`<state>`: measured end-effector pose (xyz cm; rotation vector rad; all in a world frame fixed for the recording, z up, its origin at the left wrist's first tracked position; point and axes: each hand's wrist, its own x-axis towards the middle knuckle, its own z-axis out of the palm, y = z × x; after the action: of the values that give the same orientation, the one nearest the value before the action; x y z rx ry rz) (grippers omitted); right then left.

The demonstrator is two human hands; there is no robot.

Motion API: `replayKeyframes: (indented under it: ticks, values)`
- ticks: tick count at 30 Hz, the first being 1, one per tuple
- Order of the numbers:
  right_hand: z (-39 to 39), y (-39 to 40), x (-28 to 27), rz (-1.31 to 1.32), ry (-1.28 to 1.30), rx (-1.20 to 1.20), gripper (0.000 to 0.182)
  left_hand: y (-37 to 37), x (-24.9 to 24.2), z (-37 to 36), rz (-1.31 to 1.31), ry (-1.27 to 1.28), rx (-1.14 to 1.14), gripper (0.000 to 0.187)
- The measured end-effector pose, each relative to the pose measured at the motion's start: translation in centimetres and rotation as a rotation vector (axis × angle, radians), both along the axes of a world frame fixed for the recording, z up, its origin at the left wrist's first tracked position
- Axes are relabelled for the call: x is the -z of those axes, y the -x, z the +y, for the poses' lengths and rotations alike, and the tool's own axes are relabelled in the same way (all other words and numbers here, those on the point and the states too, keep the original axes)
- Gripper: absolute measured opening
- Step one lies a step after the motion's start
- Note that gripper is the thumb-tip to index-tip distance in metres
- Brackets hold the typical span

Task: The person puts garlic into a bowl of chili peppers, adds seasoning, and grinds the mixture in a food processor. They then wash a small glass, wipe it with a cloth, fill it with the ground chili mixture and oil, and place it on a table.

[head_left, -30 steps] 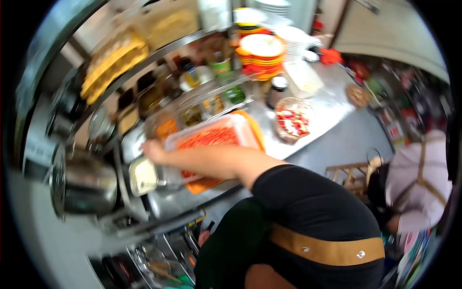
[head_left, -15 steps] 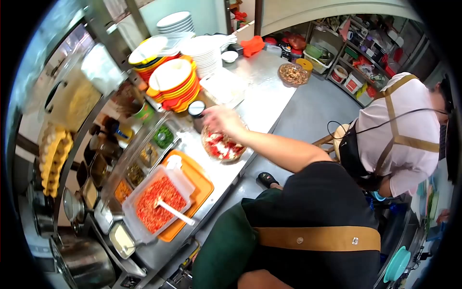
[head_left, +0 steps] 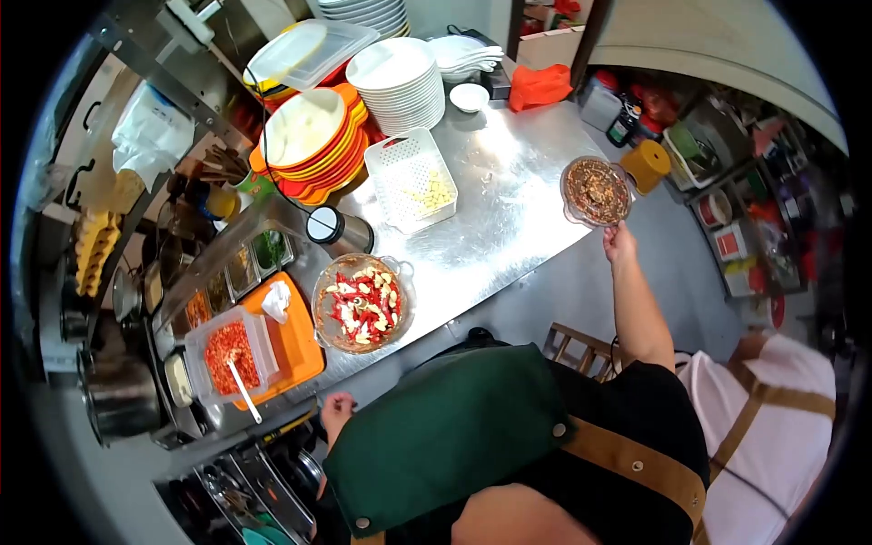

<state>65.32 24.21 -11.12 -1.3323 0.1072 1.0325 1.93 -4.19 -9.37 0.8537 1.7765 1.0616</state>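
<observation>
My right hand (head_left: 619, 241) is at the far right corner of the steel counter, its fingers closed on the edge of a clear bowl (head_left: 597, 192) filled with a brown chopped mixture. The bowl rests by the counter's edge. My left hand (head_left: 338, 411) hangs low beside the counter's front edge, fingers curled in, nothing seen in it. Nearer on the counter stands a clear glass bowl (head_left: 407, 313) of red chilli pieces and pale cloves that look like garlic. Behind that is a dark container with a silver lid (head_left: 338, 229).
A white perforated basket (head_left: 386, 177) holds small yellow pieces. Stacked orange and yellow dishes (head_left: 313, 141) and white plates (head_left: 395, 82) stand behind. At left, a tub of chopped red chilli (head_left: 229, 350) with a white spoon sits on an orange tray (head_left: 295, 341). Another person (head_left: 763, 427) is at right.
My right hand has moved from above the bowl of chilli pieces to the bowl of brown mixture and taken hold of its edge. My left hand has come into view. The view has shifted.
</observation>
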Motion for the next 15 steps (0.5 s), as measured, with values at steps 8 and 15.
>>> replayKeyframes:
  ticks: [8,15]
  values:
    - [-1.3,1.0,-3.9,-0.272,-0.099,-0.162,0.016,-2.4,-5.8,5.1,0.101,-0.052,-0.308,0.01]
    - [0.1,13.9,-15.8,-0.45,-0.376,-0.724,0.015,-3.3,-13.1,11.1,0.283,-0.409,-0.255,0.015]
